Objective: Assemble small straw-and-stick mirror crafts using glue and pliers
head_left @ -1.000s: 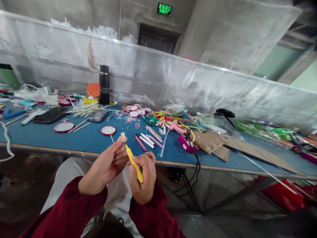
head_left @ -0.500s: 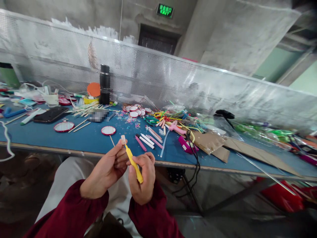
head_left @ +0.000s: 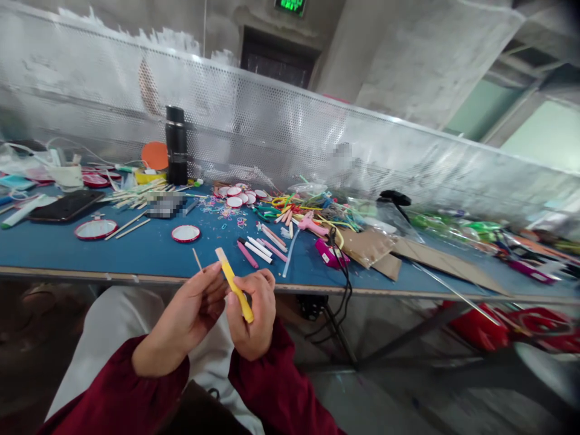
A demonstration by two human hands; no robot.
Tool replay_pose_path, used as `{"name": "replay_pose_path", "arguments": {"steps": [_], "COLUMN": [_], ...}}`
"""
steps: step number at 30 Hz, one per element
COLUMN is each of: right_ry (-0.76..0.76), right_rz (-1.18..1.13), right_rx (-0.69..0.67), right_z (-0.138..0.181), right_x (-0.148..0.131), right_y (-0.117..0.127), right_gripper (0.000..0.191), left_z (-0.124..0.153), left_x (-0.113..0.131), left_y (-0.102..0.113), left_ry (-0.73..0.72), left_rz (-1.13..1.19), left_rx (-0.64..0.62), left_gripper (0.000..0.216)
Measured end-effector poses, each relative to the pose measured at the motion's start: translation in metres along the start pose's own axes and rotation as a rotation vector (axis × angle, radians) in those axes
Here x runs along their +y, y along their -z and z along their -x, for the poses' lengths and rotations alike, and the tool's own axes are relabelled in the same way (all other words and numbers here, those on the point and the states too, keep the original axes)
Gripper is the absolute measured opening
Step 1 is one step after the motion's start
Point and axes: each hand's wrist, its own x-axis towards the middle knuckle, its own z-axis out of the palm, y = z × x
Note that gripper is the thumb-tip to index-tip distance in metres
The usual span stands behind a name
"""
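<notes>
My right hand (head_left: 254, 308) is closed around a yellow pen (head_left: 240, 295) with a translucent cap, held slanted with the cap end up and away from me. My left hand (head_left: 190, 308) is beside it, fingers curled in, thumb and forefinger close to the capped end. A thin wooden stick (head_left: 197, 258) pokes up from the left fingers; its lower part is hidden. Just beyond the hands lies a round red-rimmed disc (head_left: 185, 234). To its right are several pink and white pens (head_left: 260, 248).
A second red-rimmed disc (head_left: 95, 229), a phone (head_left: 66, 206) and wooden sticks (head_left: 138, 193) lie leftward. A black bottle (head_left: 176, 148) stands at the back. Rightward are a pink glue gun (head_left: 313, 225) with a hanging cable, and cardboard (head_left: 446, 263). A perforated metal panel (head_left: 281, 133) backs the table.
The cap, drawn partly off the yellow pen's tip before, now sits against its body. The view has shifted, so the table's things appear further left.
</notes>
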Motion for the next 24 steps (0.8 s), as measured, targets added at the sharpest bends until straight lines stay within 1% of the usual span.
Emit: {"name": "replay_pose_path", "arguments": {"steps": [2, 3, 7, 9, 11, 15, 19, 24], "right_ry": [-0.005, -0.004, 0.002, 0.008, 0.014, 0.0, -0.022, -0.065], "right_rz": [-0.015, -0.023, -0.062, -0.086, -0.116, -0.152, -0.187, -0.271], "right_rx": [0.003, 0.006, 0.021, 0.022, 0.021, 0.01, 0.012, 0.066], "right_z": [0.0, 0.0, 0.0, 0.0, 0.0, 0.002, 0.004, 0.005], "right_x": [-0.001, -0.001, -0.003, -0.004, -0.004, -0.006, -0.007, -0.01], "right_y": [0.0, -0.001, -0.005, -0.007, -0.008, -0.007, -0.008, -0.01], "right_gripper": [0.013, 0.013, 0.012, 0.014, 0.014, 0.014, 0.015, 0.013], "left_z": [-0.001, -0.003, -0.008, -0.01, -0.011, -0.009, -0.007, -0.007], "left_x": [0.004, 0.006, 0.013, 0.015, 0.017, 0.018, 0.018, 0.016], "left_y": [0.005, 0.007, 0.008, 0.007, 0.006, 0.006, 0.007, 0.008], "left_ry": [-0.013, -0.039, -0.176, -0.204, -0.199, -0.153, -0.107, -0.133], "left_rz": [-0.005, -0.013, -0.086, -0.135, -0.154, -0.085, -0.05, -0.081], "left_rx": [-0.072, -0.086, -0.055, -0.047, -0.057, -0.078, -0.051, -0.08], "left_gripper": [0.039, 0.036, 0.044, 0.047, 0.046, 0.024, 0.025, 0.027]}}
